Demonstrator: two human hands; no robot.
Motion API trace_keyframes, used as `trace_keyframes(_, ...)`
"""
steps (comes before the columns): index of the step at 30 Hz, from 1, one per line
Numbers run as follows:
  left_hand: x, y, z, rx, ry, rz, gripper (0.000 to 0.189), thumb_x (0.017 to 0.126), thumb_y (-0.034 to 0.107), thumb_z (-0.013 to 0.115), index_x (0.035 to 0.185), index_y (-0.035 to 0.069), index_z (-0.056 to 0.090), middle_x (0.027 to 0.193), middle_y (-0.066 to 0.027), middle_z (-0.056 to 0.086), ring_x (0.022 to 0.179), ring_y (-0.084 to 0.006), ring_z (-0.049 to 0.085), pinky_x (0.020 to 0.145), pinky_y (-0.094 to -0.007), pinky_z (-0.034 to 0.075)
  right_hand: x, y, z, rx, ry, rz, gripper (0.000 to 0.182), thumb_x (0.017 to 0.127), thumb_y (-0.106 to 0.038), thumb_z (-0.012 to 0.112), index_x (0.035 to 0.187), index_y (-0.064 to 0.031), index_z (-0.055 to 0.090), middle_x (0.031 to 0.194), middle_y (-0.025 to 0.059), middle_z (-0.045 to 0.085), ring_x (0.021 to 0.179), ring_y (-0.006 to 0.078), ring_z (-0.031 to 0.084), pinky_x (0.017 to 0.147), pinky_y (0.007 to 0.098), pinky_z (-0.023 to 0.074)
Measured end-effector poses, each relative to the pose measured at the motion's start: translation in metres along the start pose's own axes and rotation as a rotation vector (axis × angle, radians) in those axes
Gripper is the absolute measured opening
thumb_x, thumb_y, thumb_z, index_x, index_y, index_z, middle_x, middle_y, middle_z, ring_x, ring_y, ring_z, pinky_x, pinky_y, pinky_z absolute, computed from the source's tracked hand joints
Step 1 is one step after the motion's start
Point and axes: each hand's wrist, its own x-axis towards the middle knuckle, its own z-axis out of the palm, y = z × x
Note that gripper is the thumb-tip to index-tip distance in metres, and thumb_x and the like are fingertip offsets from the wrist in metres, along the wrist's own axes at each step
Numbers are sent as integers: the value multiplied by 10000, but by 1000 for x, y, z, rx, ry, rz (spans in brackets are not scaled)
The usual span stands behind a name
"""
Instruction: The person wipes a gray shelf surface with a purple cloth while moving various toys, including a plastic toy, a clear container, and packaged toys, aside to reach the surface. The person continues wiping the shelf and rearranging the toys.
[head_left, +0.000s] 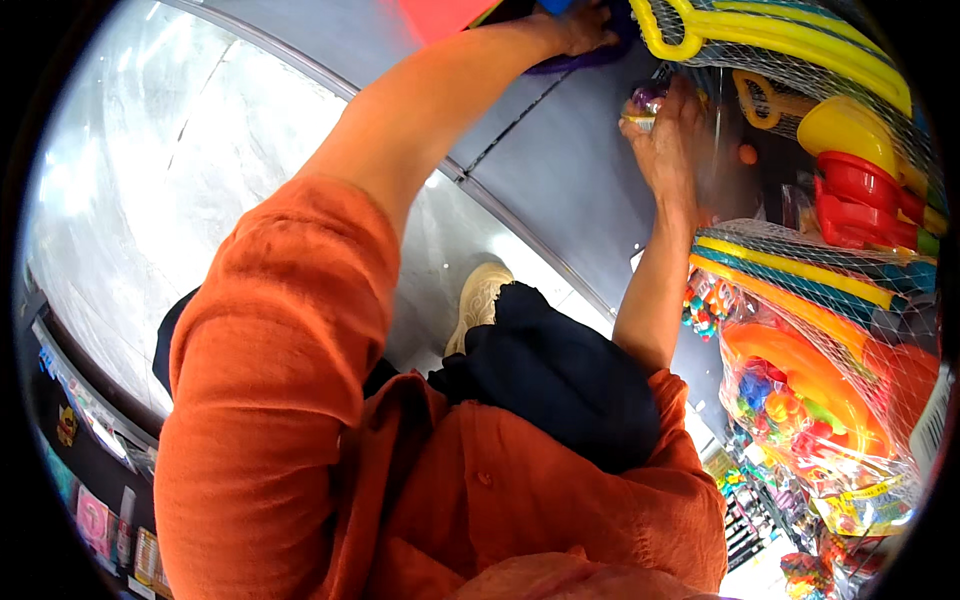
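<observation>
My left hand (589, 30) reaches to the top edge, at the rim of a dark purple item (611, 52) beside a blurred red-pink thing (442, 16); its fingers are partly hidden there. Farther right, my right hand (667, 120) holds a small clear package (646, 101) with purple and yellow contents, between thumb and fingers. That package is close to the netted toys at the right. Yellow plastic toy handles (787, 37) in white netting lie up and right of my right hand.
On the right hang netted toys, a yellow scoop (847, 131), red plastic parts (862, 202) and a bagged orange toy (817, 375). A metal-edged grey platform (555, 165) borders the shiny tiled floor (202, 150). Shelved goods (97, 521) stand at lower left.
</observation>
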Motion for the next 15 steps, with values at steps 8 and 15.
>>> trace_keyframes(8, -98, 57, -65, 37, 32, -85, 478, 972, 394, 344, 1308, 101, 515, 1489, -101, 342, 1425, -303, 173, 1119, -553, 181, 2, 28, 16, -56, 116, 231, 894, 729, -374, 750, 1413, -22, 293, 1428, 232, 325, 1319, 447, 295, 1049, 561, 288)
trace_keyframes(15, -199, 97, -85, 12, -352, 444, 452, 947, 364, 392, 1256, 78, 557, 1530, -128, 262, 1455, -295, 74, 1121, -576, 96, -5, 28, 11, -258, 337, 198, 614, 884, -459, 599, 1347, -79, 462, 1410, 231, 360, 1320, 407, 321, 1061, 529, 289)
